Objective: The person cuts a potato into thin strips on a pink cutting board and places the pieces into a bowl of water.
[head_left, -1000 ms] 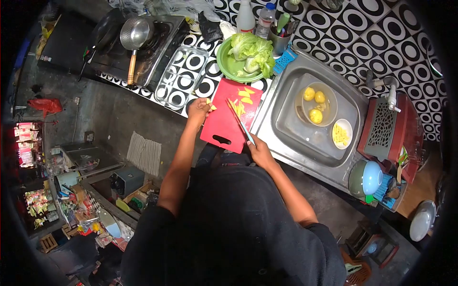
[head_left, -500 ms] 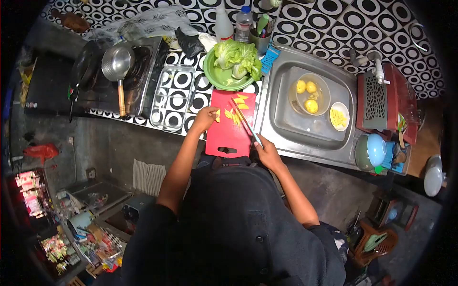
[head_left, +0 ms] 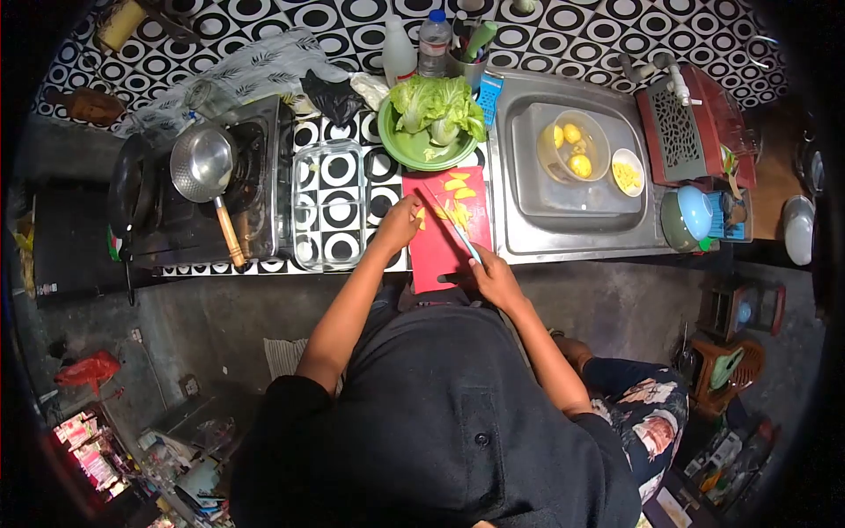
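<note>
"What's held?"
"Right hand has fingers closed round a knife; left hand pinches a yellow piece at the left of the red board"
"And the yellow slices?"
"Lying on that board"

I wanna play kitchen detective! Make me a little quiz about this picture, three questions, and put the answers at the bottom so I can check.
1. Which hand is holding the knife?
2. True or false: the leafy greens are in the green bowl.
3. Fill in the missing colour: some cut yellow pieces lie on the ____ chopping board.

Key:
1. The right hand.
2. True.
3. Red.
</note>
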The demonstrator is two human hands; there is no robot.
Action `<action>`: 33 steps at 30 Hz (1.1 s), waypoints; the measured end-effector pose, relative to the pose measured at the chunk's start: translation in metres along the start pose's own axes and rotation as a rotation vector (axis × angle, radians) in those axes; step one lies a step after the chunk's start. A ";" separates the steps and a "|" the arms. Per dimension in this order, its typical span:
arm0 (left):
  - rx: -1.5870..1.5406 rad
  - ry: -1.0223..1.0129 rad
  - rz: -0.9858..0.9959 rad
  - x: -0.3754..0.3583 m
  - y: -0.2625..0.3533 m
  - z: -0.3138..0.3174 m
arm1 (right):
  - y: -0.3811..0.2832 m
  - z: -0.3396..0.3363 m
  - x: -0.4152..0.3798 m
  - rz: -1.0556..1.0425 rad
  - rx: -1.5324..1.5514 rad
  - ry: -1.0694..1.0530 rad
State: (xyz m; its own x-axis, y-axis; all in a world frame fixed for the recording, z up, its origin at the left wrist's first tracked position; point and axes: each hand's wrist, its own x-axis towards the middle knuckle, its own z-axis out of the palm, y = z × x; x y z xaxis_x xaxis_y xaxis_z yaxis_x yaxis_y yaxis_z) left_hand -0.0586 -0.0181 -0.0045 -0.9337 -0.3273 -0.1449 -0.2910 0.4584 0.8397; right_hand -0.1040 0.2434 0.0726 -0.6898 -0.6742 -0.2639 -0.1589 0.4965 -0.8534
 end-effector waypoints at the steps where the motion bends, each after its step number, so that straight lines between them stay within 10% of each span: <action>1: -0.002 0.008 0.015 0.000 0.001 -0.001 | -0.002 0.004 0.000 0.013 0.000 0.003; 33: 0.347 0.281 -0.010 -0.035 0.018 0.030 | 0.002 -0.033 0.022 -0.114 -0.146 -0.241</action>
State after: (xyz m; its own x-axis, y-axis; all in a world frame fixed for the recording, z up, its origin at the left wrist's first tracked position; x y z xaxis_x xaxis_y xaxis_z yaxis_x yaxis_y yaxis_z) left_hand -0.0372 0.0263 0.0000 -0.8517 -0.5228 0.0355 -0.3973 0.6884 0.6068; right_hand -0.1430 0.2473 0.0797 -0.4765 -0.8320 -0.2840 -0.3377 0.4715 -0.8146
